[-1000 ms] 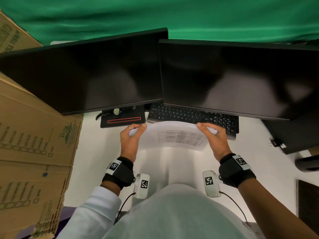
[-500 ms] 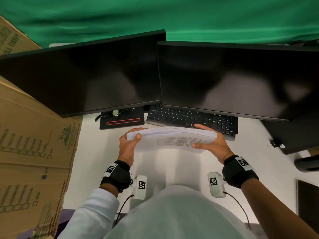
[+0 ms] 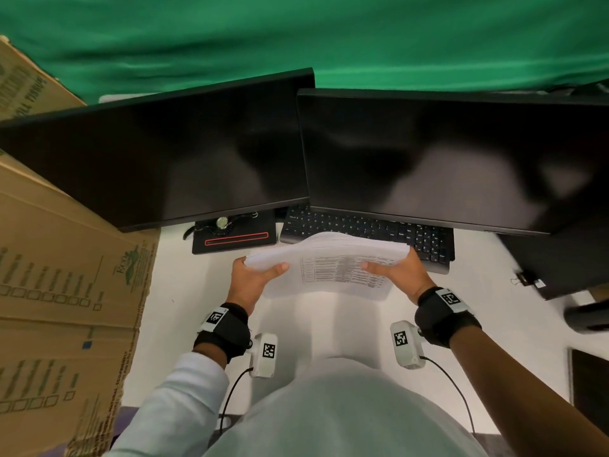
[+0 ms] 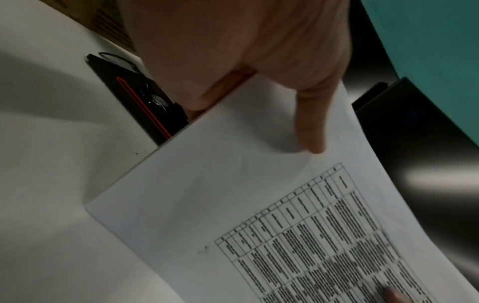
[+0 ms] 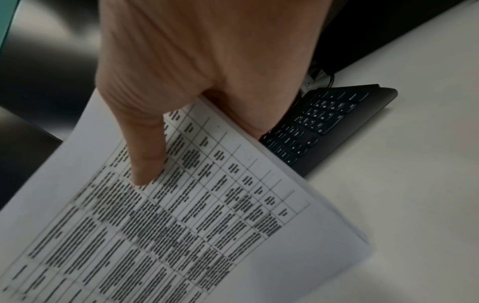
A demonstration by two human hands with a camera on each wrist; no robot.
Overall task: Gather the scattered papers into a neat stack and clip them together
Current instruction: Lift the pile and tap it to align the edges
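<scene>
- your left hand and right hand pinch the papers at opposite short edges, thumbs on top, fingers curled underneath
- the stack hangs above the white desk, just in front of the keyboard, sagging toward you
- you look to be squaring the sheets; clipping is not yet done
- next, tap the edges flush, then reach for the binder clip lying well off to your right
</scene>
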